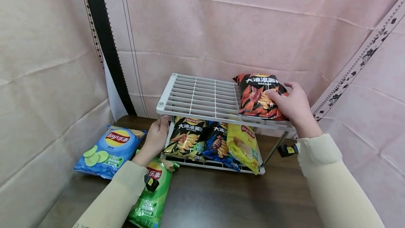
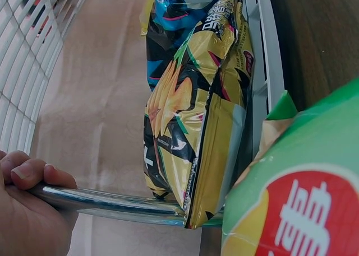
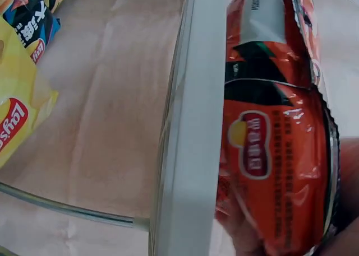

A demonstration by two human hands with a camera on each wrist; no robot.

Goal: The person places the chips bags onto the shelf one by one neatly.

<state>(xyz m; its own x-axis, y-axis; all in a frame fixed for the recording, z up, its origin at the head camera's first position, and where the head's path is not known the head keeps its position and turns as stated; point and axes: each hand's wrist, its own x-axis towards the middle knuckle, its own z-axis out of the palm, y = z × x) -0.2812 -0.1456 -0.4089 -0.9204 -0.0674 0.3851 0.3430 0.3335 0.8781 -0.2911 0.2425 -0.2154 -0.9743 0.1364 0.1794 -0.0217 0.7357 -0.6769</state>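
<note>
Right of centre, the right hand (image 1: 294,106) pinches the red-and-black foil bag (image 1: 255,97); the left hand (image 1: 155,137), gripping the shiny metal leg (image 2: 120,201), should brace.

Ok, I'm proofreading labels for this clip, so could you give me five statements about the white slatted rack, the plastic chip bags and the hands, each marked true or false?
1. The right hand holds the red and black plastic chip bag at the right end of the upper tier of the white slatted rack. True.
2. The left hand holds a chip bag. False: it grips the rack's shiny metal leg.
3. Four bags sit on the lower tier. False: three show there, the gold and black bag, the dark blue bag and the bright yellow bag.
4. In the head view, the bright yellow bag is the rightmost of those. True.
5. The light blue bag lies left of the rack. True.
</note>
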